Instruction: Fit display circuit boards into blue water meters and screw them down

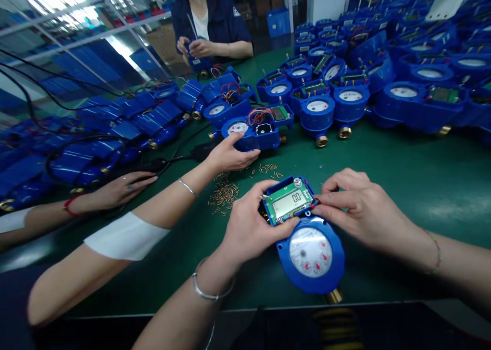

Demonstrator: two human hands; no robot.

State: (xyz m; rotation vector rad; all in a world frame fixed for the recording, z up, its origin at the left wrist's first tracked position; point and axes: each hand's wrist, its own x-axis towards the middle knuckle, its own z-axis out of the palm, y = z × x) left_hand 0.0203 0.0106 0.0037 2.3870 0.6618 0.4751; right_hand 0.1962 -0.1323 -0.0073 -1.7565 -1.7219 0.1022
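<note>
The blue meter [286,265] sits by the near edge of the surface [414,161], and it's delicate work! The left hand [249,227] clamps its open display box [292,202] between thumb and fingers; the right hand [356,202] has thumb and forefinger pressed together at the thin wires [315,203] (whether a wire is between them, nobody can tell). A hard tug could strain those wires; a slack left thumb could let the box twist, the brass fitting [335,295] swinging toward the edge. Loose brass pins [224,194] lie close by, and a knock might scatter them. Across the green top, more meters [317,107] crowd the far right; beyond, a person [210,33] works before shelving [153,18].
</note>
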